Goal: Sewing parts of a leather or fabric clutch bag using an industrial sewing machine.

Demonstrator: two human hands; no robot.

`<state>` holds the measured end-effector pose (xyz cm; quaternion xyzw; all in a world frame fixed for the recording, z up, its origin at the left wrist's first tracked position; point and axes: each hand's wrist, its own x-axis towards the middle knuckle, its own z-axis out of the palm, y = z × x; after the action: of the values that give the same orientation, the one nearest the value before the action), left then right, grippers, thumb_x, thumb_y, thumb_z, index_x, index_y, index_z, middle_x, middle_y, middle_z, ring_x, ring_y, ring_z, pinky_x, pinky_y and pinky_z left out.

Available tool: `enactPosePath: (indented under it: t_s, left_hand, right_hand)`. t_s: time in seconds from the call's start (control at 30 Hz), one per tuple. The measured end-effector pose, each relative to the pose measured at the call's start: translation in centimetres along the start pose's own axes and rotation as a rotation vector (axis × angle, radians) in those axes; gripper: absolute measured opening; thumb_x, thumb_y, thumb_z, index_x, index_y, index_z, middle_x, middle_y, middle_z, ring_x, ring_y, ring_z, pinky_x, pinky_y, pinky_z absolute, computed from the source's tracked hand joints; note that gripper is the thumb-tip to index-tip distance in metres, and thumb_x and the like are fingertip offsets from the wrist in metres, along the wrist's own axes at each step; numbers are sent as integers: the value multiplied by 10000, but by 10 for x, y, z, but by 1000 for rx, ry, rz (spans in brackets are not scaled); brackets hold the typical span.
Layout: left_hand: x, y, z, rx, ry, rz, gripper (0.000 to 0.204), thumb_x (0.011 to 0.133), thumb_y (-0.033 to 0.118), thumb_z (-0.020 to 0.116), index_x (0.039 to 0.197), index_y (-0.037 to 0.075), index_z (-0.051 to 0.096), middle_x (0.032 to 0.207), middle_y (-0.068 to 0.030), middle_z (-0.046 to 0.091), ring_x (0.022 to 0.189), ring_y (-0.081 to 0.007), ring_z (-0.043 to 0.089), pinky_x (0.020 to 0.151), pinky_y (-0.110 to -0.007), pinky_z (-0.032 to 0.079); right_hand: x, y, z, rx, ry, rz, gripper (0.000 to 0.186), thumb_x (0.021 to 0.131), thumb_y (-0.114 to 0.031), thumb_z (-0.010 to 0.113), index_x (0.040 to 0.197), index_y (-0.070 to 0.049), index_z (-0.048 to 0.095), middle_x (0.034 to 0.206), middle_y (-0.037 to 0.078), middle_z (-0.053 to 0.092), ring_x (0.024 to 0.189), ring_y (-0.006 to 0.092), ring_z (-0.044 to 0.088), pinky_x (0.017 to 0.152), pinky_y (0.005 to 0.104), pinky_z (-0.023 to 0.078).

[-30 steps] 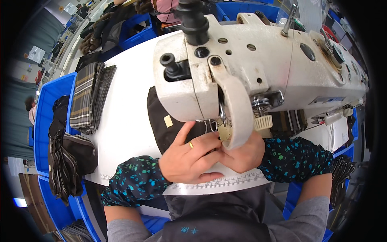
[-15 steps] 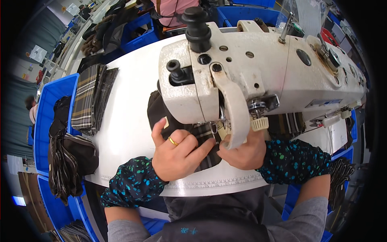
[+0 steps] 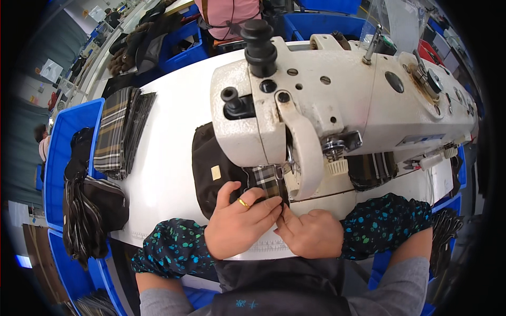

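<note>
here, left hand [image 3: 237,225] and right hand [image 3: 314,233], fingertips together, pinch the dark fabric [image 3: 204,169] near the sewing machine [image 3: 321,100].

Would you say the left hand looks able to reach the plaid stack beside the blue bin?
Probably yes: white tabletop stretches from near the left hand toward the plaid stack, and the sewing machine stands off to the right, though that hand is now at the dark cloth.

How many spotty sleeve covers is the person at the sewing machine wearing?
2: the left spotted sleeve cover is on the arm behind the left hand, and the right spotted sleeve cover behind the right hand. Both show clearly.
</note>
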<state>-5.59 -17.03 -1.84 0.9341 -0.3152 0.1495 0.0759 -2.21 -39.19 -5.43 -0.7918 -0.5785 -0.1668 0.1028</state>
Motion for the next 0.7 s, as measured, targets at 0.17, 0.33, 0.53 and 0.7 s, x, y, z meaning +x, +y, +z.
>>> enactPosePath:
  t_s: [0.17,0.33,0.53,0.7]
  left_hand:
    - [0,-1,5,-44,-67,8,278,790,174,657,1047,115,746,1228,36,692,1183,-207,543,1049,-505,357]
    - [2,-1,10,-90,-80,-2,255,794,172,661,1024,116,756,1209,47,705,1163,-194,550,1047,-488,362]
    - [4,-2,12,-127,-119,-35,295,775,130,706,1061,148,778,1182,55,734,1117,-202,625,1035,-483,388]
    - [4,-5,15,-201,-85,-22,319,747,100,723,1061,111,773,1162,24,740,1083,-216,629,1009,-483,413]
  right_hand:
    - [-2,-4,7,53,-55,-21,287,880,-258,696,1008,-9,758,1012,181,751,506,131,583,461,280,430]
    - [-1,-3,1,-7,-73,-51,272,852,-220,671,1002,-13,763,996,180,756,487,114,560,448,276,406]
    - [0,-2,5,68,44,-85,310,758,-151,620,923,82,739,930,290,727,467,145,582,400,269,395]
    - [0,0,8,48,56,-99,294,758,-147,626,921,67,743,936,285,729,468,143,581,402,270,395]
